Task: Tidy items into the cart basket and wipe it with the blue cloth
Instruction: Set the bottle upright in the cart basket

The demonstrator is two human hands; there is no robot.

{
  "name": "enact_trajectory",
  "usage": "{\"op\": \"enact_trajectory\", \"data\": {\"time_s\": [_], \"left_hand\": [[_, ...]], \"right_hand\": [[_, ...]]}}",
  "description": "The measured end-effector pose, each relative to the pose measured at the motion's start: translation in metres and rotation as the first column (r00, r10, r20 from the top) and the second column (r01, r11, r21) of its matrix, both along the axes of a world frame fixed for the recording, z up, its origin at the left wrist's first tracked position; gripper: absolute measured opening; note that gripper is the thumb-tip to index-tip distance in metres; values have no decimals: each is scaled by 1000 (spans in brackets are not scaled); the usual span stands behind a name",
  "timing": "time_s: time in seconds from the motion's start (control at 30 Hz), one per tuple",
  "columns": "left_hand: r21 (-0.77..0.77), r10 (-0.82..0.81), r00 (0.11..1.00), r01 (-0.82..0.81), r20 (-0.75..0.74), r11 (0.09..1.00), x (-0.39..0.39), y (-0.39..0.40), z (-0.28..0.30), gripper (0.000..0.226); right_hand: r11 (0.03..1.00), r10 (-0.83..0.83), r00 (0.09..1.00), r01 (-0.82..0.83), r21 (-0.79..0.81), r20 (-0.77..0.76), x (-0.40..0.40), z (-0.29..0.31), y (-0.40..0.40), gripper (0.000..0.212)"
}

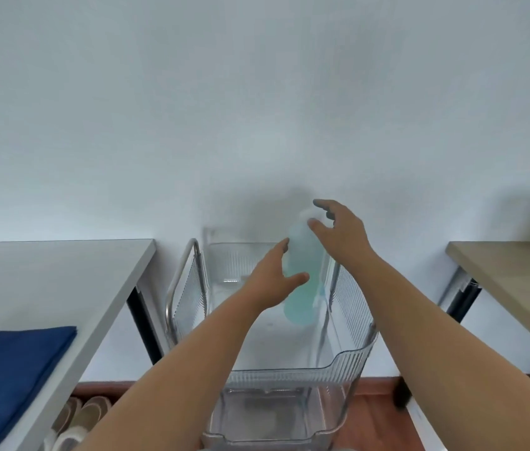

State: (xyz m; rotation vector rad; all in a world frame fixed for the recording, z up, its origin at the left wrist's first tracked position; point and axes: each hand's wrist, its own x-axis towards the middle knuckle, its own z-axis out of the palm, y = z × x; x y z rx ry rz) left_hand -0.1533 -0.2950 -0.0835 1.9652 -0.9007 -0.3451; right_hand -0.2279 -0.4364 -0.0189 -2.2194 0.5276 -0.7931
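Note:
A translucent bottle [302,281] with pale blue-green liquid stands tilted inside the clear ribbed cart basket [348,356], towards its far right side. My left hand [273,281] wraps the bottle's middle from the left, thumb across its front. My right hand [338,232] hovers at the bottle's white top with fingers spread, fingertips touching or just off the cap; I cannot tell which. The folded blue cloth [9,375] lies on the white table at the left.
A white table [71,275] stands left of the cart, a wood-topped table [517,275] to the right. Slippers [84,418] sit on the floor under the left table. The cart's metal handle [179,278] rises at its left. A white wall is behind.

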Motion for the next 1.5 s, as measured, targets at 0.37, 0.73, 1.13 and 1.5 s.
{"op": "enact_trajectory", "data": {"time_s": [0.37,0.73,1.13,1.5], "left_hand": [[-162,111,986,-131,-124,978,7,-27,-27,86],[-181,265,964,-264,-15,948,20,20,7,96],[-69,558,814,-555,163,829,65,71,11,89],[-184,581,807,-559,105,809,86,52,-7,91]], "right_hand": [[999,40,998,-41,-16,-55,11,2,-2,41],[969,245,967,-246,-11,-65,38,34,36,49],[903,429,894,-422,76,-129,101,44,98,67],[889,456,875,-454,56,-163,136,30,86,49]]}}
